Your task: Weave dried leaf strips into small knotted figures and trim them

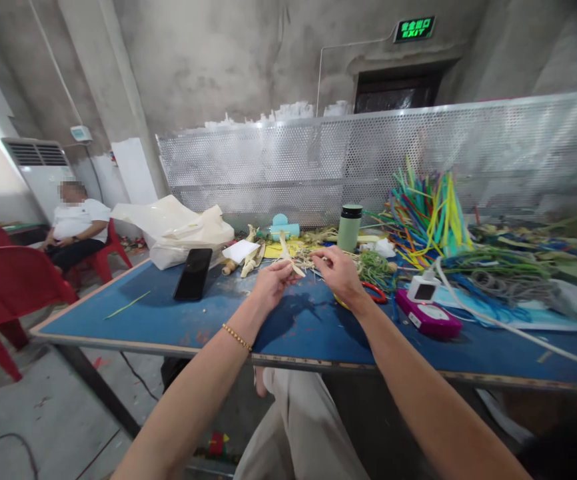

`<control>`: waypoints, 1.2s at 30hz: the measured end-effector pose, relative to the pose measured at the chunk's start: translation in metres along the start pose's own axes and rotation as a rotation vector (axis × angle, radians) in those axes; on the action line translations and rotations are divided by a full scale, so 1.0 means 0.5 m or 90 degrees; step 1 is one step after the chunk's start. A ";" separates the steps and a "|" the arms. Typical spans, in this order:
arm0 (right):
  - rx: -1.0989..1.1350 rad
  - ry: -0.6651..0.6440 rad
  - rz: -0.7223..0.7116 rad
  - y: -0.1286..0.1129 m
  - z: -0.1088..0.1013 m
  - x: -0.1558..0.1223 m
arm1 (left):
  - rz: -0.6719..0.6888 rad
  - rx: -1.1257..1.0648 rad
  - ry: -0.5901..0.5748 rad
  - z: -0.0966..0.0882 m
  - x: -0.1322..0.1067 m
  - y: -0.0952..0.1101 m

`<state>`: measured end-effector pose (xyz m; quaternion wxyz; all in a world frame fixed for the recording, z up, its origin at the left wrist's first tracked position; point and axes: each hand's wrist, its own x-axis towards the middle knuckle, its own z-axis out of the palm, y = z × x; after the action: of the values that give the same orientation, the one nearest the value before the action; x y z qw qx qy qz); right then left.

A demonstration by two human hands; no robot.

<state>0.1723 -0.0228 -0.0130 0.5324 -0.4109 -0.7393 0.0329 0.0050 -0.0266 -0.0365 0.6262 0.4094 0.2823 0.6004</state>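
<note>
Over the blue table point(143, 321), the left grip point(270, 283) pinches a pale strip point(296, 268); right grip point(342, 273) unclear.

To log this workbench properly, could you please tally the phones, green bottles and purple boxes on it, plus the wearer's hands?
Phone: 1
Green bottle: 1
Purple box: 1
Hands (left hand, right hand): 2
Total: 5
</note>
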 end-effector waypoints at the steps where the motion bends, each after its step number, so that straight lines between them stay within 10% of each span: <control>1: 0.009 -0.029 -0.003 0.001 0.000 0.001 | -0.003 0.001 -0.013 0.001 -0.001 0.000; 5: 0.050 -0.144 0.017 -0.007 0.005 -0.003 | 0.000 0.027 -0.068 0.005 -0.009 -0.001; 14: 0.309 -0.097 0.253 -0.010 -0.003 -0.011 | -0.008 0.149 -0.161 0.007 -0.018 0.006; 21: 0.169 -0.107 0.119 -0.015 0.003 -0.008 | -0.017 0.259 -0.074 0.000 -0.011 -0.001; 28: 0.407 -0.048 0.312 0.010 0.005 -0.002 | -0.034 0.100 -0.150 0.016 -0.026 0.016; 36: 0.448 -0.065 0.308 -0.005 0.005 -0.005 | -0.005 0.116 -0.154 0.012 -0.024 0.014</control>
<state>0.1689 -0.0252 -0.0147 0.5796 -0.3638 -0.5907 0.4275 0.0052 -0.0400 -0.0292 0.6185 0.5326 0.2598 0.5161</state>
